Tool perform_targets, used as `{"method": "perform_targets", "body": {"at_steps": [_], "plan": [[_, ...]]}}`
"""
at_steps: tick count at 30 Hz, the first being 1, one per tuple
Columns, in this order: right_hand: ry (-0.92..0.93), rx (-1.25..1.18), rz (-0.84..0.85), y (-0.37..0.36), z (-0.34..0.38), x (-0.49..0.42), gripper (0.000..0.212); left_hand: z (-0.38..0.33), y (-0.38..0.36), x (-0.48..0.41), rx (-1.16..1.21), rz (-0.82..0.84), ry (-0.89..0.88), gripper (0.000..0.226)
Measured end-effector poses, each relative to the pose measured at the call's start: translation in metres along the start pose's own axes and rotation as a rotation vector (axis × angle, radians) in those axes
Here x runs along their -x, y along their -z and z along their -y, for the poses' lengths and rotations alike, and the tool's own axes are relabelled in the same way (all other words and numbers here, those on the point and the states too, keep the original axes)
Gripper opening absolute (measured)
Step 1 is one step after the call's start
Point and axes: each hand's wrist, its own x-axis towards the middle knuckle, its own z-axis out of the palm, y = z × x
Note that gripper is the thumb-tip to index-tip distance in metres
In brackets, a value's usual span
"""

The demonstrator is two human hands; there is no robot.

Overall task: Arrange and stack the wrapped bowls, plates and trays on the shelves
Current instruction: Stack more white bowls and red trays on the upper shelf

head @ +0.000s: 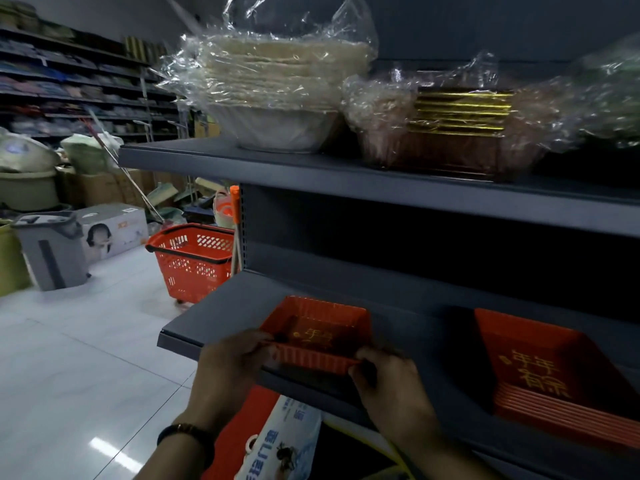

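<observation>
A small red tray (322,332) with gold writing sits at the front of the lower shelf (221,306). My left hand (230,367) grips its near left corner and my right hand (388,382) grips its near right corner. To the right on the same shelf lies a stack of larger red trays (554,375) with gold characters. On the upper shelf (311,168) stand a wrapped stack of cream bowls (277,84), a wrapped stack of dark trays with gold rims (457,126) and a blurred wrapped bundle (609,95) at the far right.
A red shopping basket (194,261) stands on the tiled floor left of the shelf unit. A grey bin (52,251), boxes and bagged goods crowd the far left. A printed carton (277,441) sits below the lower shelf by my arms.
</observation>
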Motion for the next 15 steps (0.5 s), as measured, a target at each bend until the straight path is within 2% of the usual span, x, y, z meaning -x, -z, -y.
{"method": "perform_targets", "body": {"at_steps": [5,10,13,15], "plan": [[0.012,-0.133,-0.195,0.048,-0.016,0.017,0.027,-0.052,0.000,0.008,0.097,-0.096,-0.122,0.025],[0.122,-0.137,-0.410,0.103,-0.048,0.054,0.030,-0.121,-0.015,0.024,0.181,-0.182,-0.223,0.017],[0.123,-0.113,-0.528,0.128,-0.080,0.081,0.032,-0.157,-0.031,0.033,0.207,-0.153,-0.295,0.021],[0.115,-0.098,-0.567,0.145,-0.103,0.095,0.025,-0.177,-0.047,0.038,0.255,-0.156,-0.320,0.021]]}}
